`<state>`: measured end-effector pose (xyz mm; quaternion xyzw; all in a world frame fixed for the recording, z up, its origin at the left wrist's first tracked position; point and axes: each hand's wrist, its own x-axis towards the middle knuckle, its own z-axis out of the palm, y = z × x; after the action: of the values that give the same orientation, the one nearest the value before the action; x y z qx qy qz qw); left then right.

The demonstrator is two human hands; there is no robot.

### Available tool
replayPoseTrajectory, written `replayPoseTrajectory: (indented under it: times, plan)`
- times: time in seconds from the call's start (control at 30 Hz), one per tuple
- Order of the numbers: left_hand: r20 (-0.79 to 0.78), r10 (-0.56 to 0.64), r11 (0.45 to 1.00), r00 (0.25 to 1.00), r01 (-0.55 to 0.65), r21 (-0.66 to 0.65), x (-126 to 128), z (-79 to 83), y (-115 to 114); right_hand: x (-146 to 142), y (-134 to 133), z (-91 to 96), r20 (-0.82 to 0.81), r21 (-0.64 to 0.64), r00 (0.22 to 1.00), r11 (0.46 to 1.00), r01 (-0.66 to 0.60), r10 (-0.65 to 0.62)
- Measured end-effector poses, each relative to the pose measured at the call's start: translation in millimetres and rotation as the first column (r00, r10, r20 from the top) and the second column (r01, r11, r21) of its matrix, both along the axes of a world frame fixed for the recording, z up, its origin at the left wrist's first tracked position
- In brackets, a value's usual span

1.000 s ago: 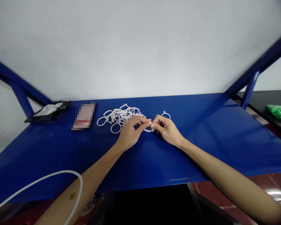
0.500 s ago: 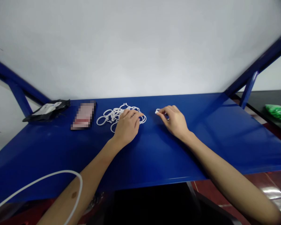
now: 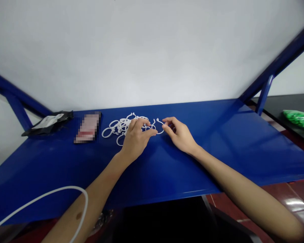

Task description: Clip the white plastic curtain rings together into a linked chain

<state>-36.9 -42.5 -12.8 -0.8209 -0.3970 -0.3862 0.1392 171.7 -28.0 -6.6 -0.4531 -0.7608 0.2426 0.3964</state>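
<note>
A heap of white plastic rings (image 3: 119, 126) lies on the blue table (image 3: 218, 141) near the wall. My left hand (image 3: 135, 140) rests at the heap's right edge, fingers curled and pinched on one open white ring (image 3: 159, 127). My right hand (image 3: 181, 135) meets it from the right, its fingertips pinching the other end of that same ring. The two hands are almost touching.
A blurred pink and dark flat object (image 3: 87, 127) lies left of the heap. A black pouch with a white label (image 3: 48, 122) sits at the far left. A white cable (image 3: 48, 202) loops over the front edge. Something green (image 3: 299, 118) lies on a dark table at right.
The hands came apart after holding a ring together; the right hand reached back to the right and returned. Both hands now meet on an open ring beside the heap.
</note>
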Motion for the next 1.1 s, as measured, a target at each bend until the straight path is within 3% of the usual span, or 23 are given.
replayPoseTrajectory:
  times: [0.07,0.2,0.33,0.47,0.57,0.83,1.1]
  plan:
    - [0.012,-0.061,0.998,0.998,0.062,-0.023,1.3,-1.0,-1.7,-4.5,-2.3,-2.1,-0.146,-0.093,0.988,0.993,-0.07,0.056]
    - [0.115,-0.142,0.974,0.983,0.159,-0.158,5.7,-1.0,-5.7,-6.9,-3.2,-5.4,-0.282,-0.15,0.958,0.983,-0.106,0.06]
    - [0.366,-0.061,0.935,0.928,0.182,-0.305,10.7,2.0,-8.0,-6.4,-4.1,-3.2,-0.318,-0.14,0.947,0.985,-0.103,0.054]
    - [0.357,0.0,0.904,0.934,0.153,-0.4,11.0,3.8,-5.8,-7.4,-8.0,0.1,-0.31,-0.137,0.945,0.979,-0.152,0.103]
    - [0.327,-0.015,0.913,0.945,0.147,-0.381,9.2,3.7,-4.5,-6.9,-9.1,0.8,-0.307,-0.161,0.942,0.968,-0.192,0.136]
    - [0.152,-0.099,0.976,0.983,0.126,-0.18,8.4,-1.9,-7.6,-1.8,-5.4,-3.1,-0.231,-0.183,0.949,0.948,-0.259,0.215]
    - [0.0,-0.104,0.985,0.995,0.103,-0.138,9.9,-6.7,-10.3,2.7,-2.8,-2.9,-0.094,-0.178,0.95,0.934,-0.309,0.296]
